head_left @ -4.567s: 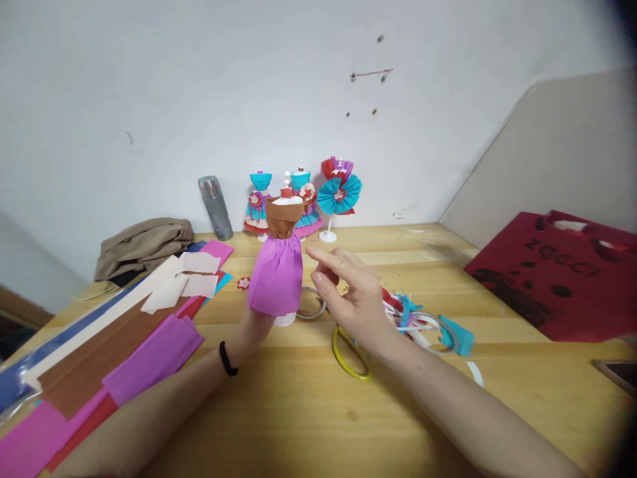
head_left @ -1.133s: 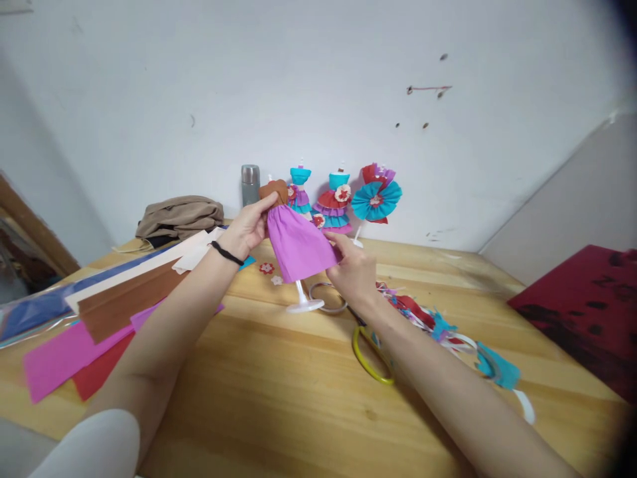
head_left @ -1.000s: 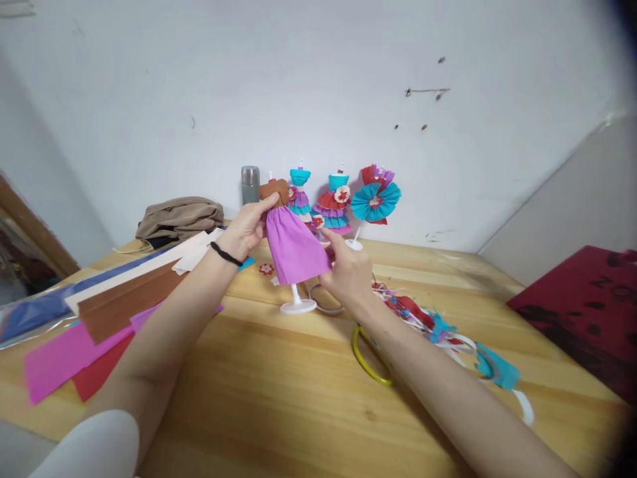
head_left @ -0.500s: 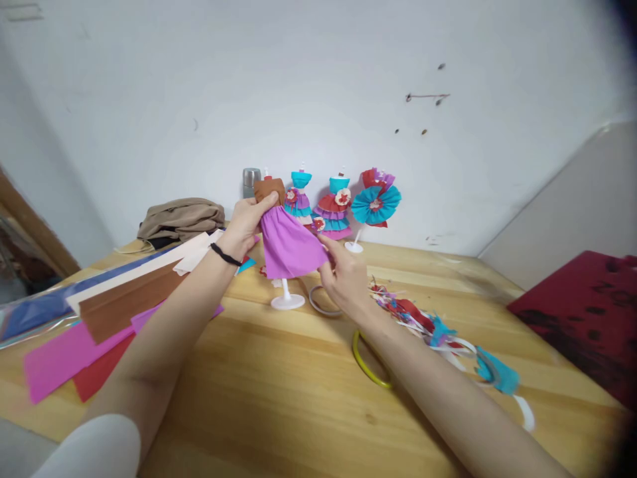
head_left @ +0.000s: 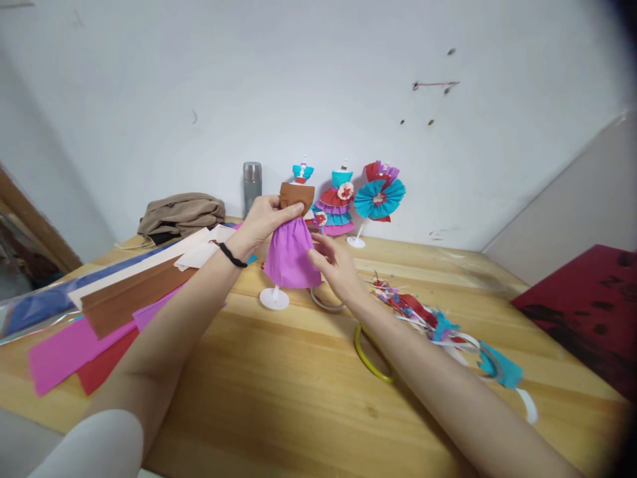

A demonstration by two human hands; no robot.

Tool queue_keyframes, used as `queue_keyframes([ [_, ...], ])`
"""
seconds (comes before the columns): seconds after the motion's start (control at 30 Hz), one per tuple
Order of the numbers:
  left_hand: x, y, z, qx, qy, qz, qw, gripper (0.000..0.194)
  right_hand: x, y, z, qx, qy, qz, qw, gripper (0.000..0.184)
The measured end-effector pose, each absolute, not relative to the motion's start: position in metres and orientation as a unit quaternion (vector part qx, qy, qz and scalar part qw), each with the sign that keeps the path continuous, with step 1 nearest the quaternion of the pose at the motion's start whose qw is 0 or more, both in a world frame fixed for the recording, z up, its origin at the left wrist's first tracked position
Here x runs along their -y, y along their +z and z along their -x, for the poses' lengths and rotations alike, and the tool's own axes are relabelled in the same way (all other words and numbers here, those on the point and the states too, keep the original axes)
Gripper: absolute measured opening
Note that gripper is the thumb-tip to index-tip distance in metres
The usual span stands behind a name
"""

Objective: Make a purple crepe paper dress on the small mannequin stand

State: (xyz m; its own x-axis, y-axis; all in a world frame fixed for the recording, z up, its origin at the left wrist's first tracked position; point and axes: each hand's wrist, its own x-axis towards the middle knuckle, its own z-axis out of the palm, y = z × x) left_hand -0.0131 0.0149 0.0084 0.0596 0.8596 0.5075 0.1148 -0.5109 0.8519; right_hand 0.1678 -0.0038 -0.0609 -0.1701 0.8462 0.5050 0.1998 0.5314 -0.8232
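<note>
Pinched at the waist between thumb and fingers of the left hand point(head_left: 266, 222), a small white mannequin with a brown bodice and gathered purple skirt point(head_left: 294, 255) leans over the middle of the pale wooden table point(head_left: 279, 392). The right hand point(head_left: 339, 265) is loosely curled at the skirt's edge; whether it pinches the material, I cannot tell. Behind, three mannequins in teal, red and purple ruffles point(head_left: 334, 216) and a grey metal flask point(head_left: 253, 189) stand near a scuffed white wall point(head_left: 298, 79). Left on the tabletop lie a crumpled brown cloth point(head_left: 184, 214) and overlapping brown, cream, pink and red sheets point(head_left: 129, 292). Right are a yellow loop handle point(head_left: 368, 360), a strewn line of coloured scraps point(head_left: 411, 309) and a dark red panel with black markings point(head_left: 582, 315).
</note>
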Motion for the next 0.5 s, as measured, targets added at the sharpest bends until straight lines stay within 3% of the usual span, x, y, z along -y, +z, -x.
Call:
queue_keyframes([
  [0.2,-0.01,0.007,0.007,-0.384,0.559,-0.647,0.347,0.024,-0.004,-0.064,-0.17,0.707,0.344,0.379,0.489,0.027],
  [0.27,-0.008,0.006,0.004,-0.386,0.555,-0.645,0.356,0.024,-0.005,-0.064,-0.171,0.7,0.352,0.381,0.491,0.023],
  [0.5,-0.005,0.003,-0.006,-0.334,0.568,-0.638,0.398,0.024,-0.003,-0.057,-0.171,0.699,0.356,0.335,0.522,0.047],
])
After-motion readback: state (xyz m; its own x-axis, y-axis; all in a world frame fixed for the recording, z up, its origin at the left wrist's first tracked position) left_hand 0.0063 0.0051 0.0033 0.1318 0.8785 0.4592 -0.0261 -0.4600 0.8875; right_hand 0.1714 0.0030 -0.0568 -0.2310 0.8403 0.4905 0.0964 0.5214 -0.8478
